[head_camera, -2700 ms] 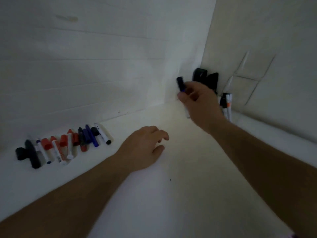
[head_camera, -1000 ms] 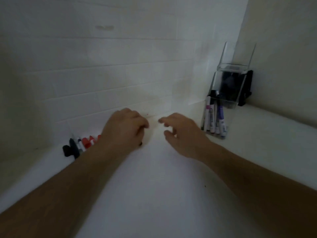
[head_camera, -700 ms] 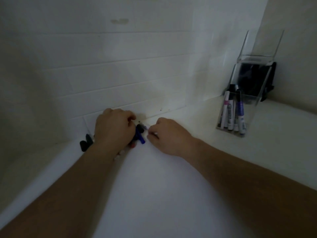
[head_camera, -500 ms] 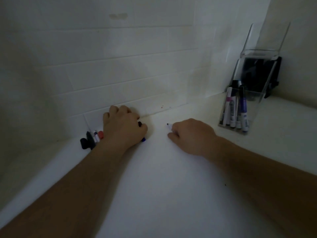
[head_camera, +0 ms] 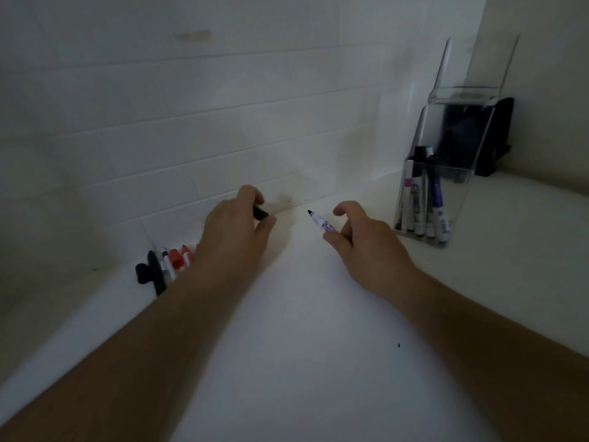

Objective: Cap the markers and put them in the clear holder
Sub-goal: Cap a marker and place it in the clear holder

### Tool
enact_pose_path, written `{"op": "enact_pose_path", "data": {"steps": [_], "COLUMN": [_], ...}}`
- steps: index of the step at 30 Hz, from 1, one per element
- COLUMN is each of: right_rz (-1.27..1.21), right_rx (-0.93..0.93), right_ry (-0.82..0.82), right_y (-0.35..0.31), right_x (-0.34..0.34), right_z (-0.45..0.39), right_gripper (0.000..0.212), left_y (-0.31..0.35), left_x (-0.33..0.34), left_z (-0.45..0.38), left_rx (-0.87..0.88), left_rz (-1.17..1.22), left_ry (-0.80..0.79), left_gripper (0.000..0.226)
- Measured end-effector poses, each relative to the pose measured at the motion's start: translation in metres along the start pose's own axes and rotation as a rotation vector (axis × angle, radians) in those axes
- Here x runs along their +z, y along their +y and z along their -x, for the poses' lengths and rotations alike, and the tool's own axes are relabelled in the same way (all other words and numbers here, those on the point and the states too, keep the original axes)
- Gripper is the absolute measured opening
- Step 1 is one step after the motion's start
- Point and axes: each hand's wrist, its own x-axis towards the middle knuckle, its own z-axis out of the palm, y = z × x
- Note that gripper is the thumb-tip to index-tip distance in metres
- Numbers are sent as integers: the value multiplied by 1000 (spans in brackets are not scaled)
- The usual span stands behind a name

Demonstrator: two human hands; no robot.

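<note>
My right hand [head_camera: 366, 247] holds an uncapped white marker [head_camera: 319, 222] by its rear end, dark tip pointing up and left. My left hand [head_camera: 237, 232] pinches a black cap [head_camera: 260, 213] between thumb and fingers, a short gap left of the marker tip. A row of loose markers and caps [head_camera: 165, 264], black, white and red, lies on the white counter by the wall; my left wrist hides its right part. The clear holder [head_camera: 446, 186] stands at the right with several capped markers upright in it.
The white counter [head_camera: 302, 330] meets a white tiled wall behind and a plain wall at the right. A black object [head_camera: 498, 138] stands in the corner behind the clear holder. A small dark speck [head_camera: 398, 345] lies on the counter.
My right hand has lifted the uncapped marker off the counter. My left hand has risen from the row with a black cap. The two hands now face each other.
</note>
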Motion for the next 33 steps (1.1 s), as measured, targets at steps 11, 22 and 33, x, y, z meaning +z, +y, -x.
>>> {"op": "enact_pose_path", "data": {"steps": [11,22,33], "right_rz": [27,161,303], "right_rx": [-97,-243,-323], "right_ry": [121,148,98], "right_y": [8,-6,-12], "right_x": [1,-3,-6], "right_z": [-2,6,7], "right_gripper": [20,29,19], "left_y": [7,-2,12], "left_x": [13,20,24], "left_z": [13,14,17], "left_rx": [77,258,462], "left_rz": [136,149,-311], "left_ry": [-43,-132,-80], "left_gripper": [31,26,20]}}
